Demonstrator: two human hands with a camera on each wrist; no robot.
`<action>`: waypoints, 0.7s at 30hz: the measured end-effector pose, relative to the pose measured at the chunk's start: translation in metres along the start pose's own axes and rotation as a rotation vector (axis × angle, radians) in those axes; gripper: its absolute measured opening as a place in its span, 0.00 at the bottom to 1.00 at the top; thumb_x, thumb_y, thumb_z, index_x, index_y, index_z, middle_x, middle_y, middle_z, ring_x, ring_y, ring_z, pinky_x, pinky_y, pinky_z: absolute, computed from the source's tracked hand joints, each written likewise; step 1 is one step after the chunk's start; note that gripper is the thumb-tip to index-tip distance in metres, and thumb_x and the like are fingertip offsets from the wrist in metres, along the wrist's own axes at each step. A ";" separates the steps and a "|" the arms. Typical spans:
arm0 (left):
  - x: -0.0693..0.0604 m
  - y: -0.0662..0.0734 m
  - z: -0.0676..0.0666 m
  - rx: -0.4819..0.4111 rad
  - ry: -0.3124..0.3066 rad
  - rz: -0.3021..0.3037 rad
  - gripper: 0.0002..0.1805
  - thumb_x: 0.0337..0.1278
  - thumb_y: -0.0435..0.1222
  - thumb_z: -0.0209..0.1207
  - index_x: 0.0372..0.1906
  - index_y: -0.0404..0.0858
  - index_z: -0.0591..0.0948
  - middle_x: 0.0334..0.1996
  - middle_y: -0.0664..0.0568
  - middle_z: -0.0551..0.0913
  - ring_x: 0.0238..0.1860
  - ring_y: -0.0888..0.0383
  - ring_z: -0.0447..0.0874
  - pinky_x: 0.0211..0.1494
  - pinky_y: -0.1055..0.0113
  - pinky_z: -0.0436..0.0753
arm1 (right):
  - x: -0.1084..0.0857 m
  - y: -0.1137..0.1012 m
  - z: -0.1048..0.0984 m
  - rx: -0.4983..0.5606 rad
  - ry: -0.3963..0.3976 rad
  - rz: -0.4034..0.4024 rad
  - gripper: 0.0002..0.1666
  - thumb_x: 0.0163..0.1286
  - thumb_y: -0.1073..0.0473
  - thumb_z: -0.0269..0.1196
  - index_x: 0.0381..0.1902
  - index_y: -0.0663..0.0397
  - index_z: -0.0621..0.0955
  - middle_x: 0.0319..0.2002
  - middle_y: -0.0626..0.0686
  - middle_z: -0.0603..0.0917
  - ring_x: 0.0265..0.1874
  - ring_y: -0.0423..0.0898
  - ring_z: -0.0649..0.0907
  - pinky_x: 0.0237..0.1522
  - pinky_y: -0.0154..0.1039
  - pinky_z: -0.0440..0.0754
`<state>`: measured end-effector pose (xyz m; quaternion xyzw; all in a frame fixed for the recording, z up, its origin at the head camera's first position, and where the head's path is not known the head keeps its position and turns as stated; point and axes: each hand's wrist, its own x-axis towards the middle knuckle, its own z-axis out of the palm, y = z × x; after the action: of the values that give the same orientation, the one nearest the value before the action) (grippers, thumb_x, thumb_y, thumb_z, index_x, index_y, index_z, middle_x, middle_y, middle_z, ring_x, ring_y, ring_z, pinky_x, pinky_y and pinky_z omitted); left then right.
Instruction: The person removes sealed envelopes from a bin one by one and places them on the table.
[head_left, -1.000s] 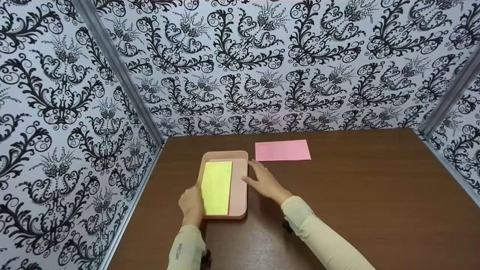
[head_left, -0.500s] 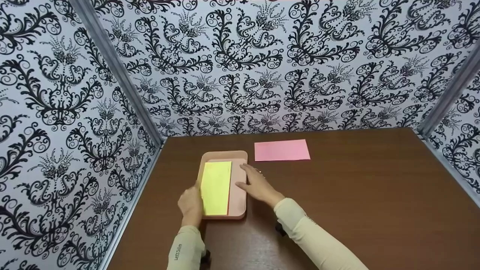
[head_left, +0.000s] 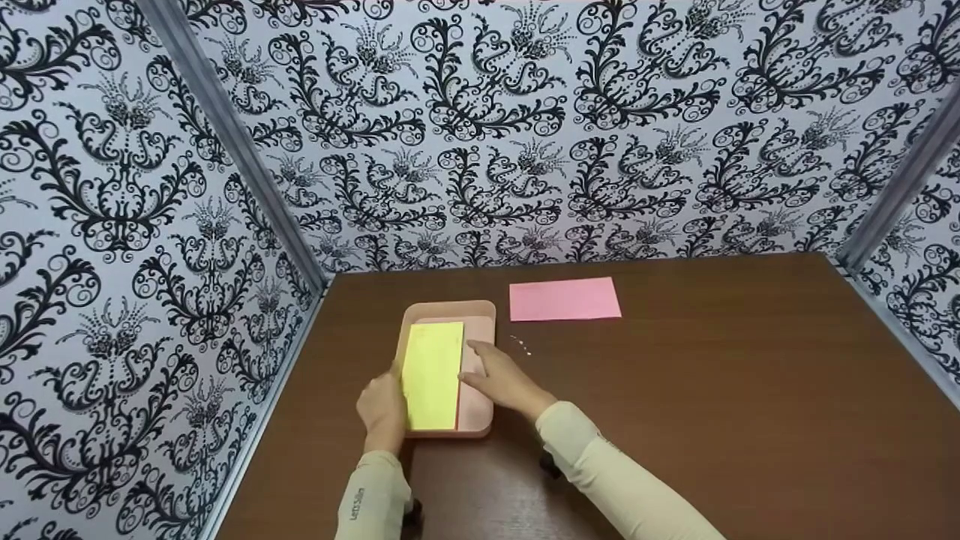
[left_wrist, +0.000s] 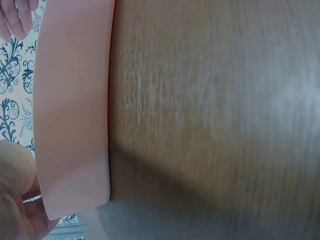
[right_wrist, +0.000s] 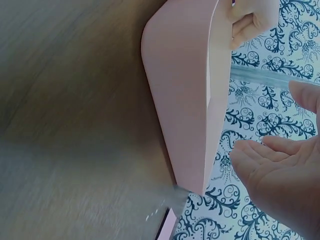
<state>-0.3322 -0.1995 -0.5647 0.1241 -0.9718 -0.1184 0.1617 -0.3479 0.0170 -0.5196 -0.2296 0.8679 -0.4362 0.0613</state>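
Note:
A shallow pink tray rests on the table with a yellow paper rectangle lying in its left part. A thin red edge shows along the paper's right side. My left hand grips the tray's left wall; in the left wrist view the fingers and thumb of that hand are around the rim. Over the tray's right part hovers my right hand, its fingers spread near the paper's right edge. The right wrist view shows this hand relaxed, holding nothing, above the tray wall.
A pink paper rectangle lies flat behind the tray, to its right. Small white specks show on the brown table. Patterned walls enclose the table at the back and sides.
My right hand has moved left and slightly toward me, from the tray's right rim to above its inside, close to the yellow paper. The left hand and tray have stayed put.

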 end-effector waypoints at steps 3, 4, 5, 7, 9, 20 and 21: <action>-0.001 0.000 -0.001 -0.003 -0.002 0.011 0.20 0.58 0.23 0.57 0.53 0.41 0.85 0.28 0.37 0.88 0.26 0.40 0.86 0.24 0.49 0.81 | 0.001 -0.001 0.004 0.017 -0.005 -0.031 0.39 0.70 0.54 0.60 0.71 0.71 0.64 0.69 0.69 0.71 0.69 0.64 0.72 0.70 0.57 0.68; -0.001 0.000 -0.001 -0.004 0.001 0.011 0.20 0.58 0.22 0.57 0.52 0.41 0.85 0.28 0.37 0.88 0.26 0.40 0.86 0.24 0.49 0.81 | 0.001 -0.001 0.005 0.025 -0.007 -0.033 0.39 0.70 0.55 0.60 0.71 0.71 0.64 0.68 0.70 0.71 0.68 0.65 0.73 0.70 0.57 0.69; -0.001 0.000 -0.001 -0.003 0.002 0.011 0.20 0.57 0.22 0.57 0.52 0.41 0.85 0.28 0.37 0.88 0.26 0.40 0.86 0.24 0.49 0.81 | 0.001 -0.001 0.007 0.033 -0.009 -0.035 0.38 0.70 0.55 0.60 0.71 0.72 0.64 0.68 0.70 0.71 0.68 0.65 0.73 0.69 0.57 0.69; -0.001 0.000 -0.002 -0.001 0.006 0.010 0.20 0.57 0.22 0.57 0.52 0.41 0.86 0.28 0.37 0.88 0.25 0.40 0.86 0.24 0.49 0.81 | 0.002 0.000 0.009 0.052 -0.010 -0.036 0.37 0.70 0.56 0.60 0.70 0.72 0.65 0.67 0.71 0.72 0.67 0.66 0.74 0.68 0.58 0.70; -0.001 0.000 -0.002 0.001 0.005 0.005 0.20 0.57 0.22 0.58 0.51 0.42 0.86 0.27 0.37 0.88 0.25 0.40 0.86 0.24 0.49 0.81 | 0.002 0.000 0.011 0.071 -0.014 -0.034 0.37 0.70 0.57 0.60 0.69 0.73 0.65 0.66 0.72 0.73 0.66 0.67 0.74 0.68 0.58 0.70; 0.001 0.000 -0.001 0.001 -0.015 -0.013 0.16 0.59 0.24 0.57 0.48 0.39 0.87 0.27 0.36 0.87 0.25 0.40 0.86 0.24 0.49 0.81 | 0.004 0.004 0.024 0.207 -0.016 0.026 0.30 0.74 0.61 0.55 0.66 0.76 0.66 0.63 0.76 0.73 0.63 0.70 0.76 0.66 0.60 0.72; 0.000 0.000 -0.001 0.003 -0.015 -0.012 0.15 0.59 0.24 0.58 0.47 0.38 0.87 0.27 0.36 0.87 0.25 0.41 0.86 0.23 0.50 0.81 | 0.005 0.004 0.025 0.222 -0.016 0.041 0.29 0.74 0.62 0.55 0.66 0.77 0.66 0.63 0.76 0.73 0.63 0.70 0.76 0.66 0.60 0.72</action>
<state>-0.3322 -0.2002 -0.5637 0.1292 -0.9724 -0.1190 0.1538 -0.3456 -0.0014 -0.5380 -0.2072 0.8183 -0.5263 0.1020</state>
